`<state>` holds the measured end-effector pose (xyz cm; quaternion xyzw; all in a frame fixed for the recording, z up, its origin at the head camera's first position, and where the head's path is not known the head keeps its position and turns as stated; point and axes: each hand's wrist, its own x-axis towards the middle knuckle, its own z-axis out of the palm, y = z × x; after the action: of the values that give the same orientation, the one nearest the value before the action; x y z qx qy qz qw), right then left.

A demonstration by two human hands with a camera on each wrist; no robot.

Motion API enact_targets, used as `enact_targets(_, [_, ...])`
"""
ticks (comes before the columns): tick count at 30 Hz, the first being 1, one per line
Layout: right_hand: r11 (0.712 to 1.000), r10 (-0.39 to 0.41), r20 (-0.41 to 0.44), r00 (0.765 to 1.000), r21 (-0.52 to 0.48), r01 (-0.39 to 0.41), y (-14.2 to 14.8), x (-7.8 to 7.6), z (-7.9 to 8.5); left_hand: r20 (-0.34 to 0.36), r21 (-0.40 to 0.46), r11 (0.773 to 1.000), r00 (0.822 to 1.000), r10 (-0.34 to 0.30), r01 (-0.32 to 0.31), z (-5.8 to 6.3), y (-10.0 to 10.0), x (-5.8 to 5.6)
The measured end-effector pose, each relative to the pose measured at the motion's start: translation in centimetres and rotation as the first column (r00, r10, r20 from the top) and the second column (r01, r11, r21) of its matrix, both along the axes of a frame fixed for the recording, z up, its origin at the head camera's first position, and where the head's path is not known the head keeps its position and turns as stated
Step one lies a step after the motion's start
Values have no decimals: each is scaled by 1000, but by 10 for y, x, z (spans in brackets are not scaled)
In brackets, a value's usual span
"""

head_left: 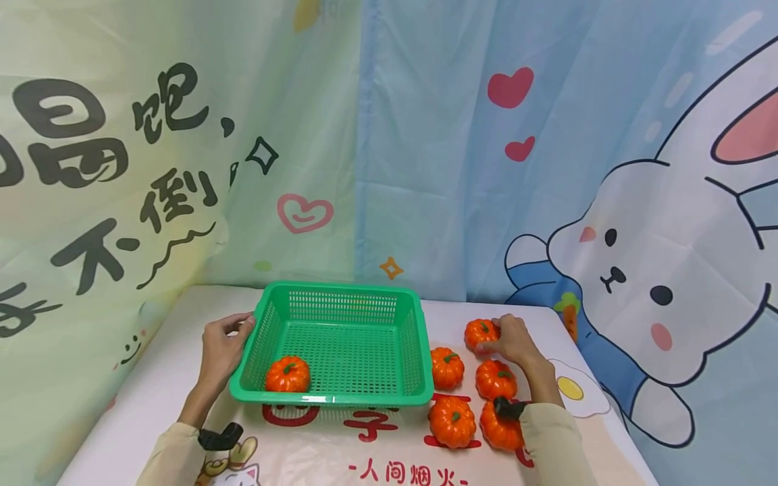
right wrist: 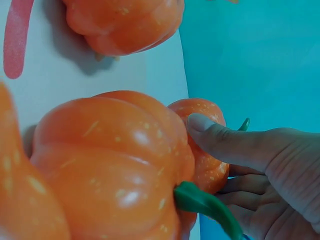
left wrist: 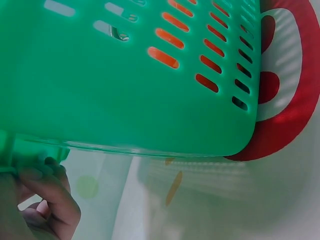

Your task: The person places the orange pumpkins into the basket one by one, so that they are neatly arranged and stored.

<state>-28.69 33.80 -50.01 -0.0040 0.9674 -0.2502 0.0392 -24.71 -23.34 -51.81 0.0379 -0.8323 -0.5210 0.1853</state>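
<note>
A green plastic basket (head_left: 331, 399) with slotted walls stands on the table, one orange toy pumpkin (head_left: 288, 375) in its near left corner. My left hand (head_left: 221, 349) pinches the basket's left rim; the left wrist view shows the bent fingers at the rim beside the basket wall (left wrist: 115, 95). At the back right, my right hand (head_left: 516, 341) holds another pumpkin (head_left: 479, 335), thumb on its near side. In the right wrist view the thumb lies on that held pumpkin (right wrist: 207, 167), partly hidden behind a nearer pumpkin (right wrist: 110, 160). Whether it touches the table, I cannot tell.
Several more pumpkins stand right of the basket: one by its wall (head_left: 447, 369), one below the right hand (head_left: 496, 380), and two nearer, including one (head_left: 452, 422) partly over red lettering. A printed curtain (head_left: 413, 223) hangs behind the table.
</note>
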Motion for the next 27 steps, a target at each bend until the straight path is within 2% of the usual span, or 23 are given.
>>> enact_targets(15, [1000,24,-46,999,3,-24,-2,1,9,5,0,1000,1000,1,-1,0,0,0])
enact_targets(21, [1000,19,-42,999,-16,-20,-5,5,19,10,-13,1000,1000,6,-6,0,-1,1])
enact_targets(27, [999,49,-82,995,-12,-50,-6,6,25,22,-18,1000,1000,11,-10,0,-1,0])
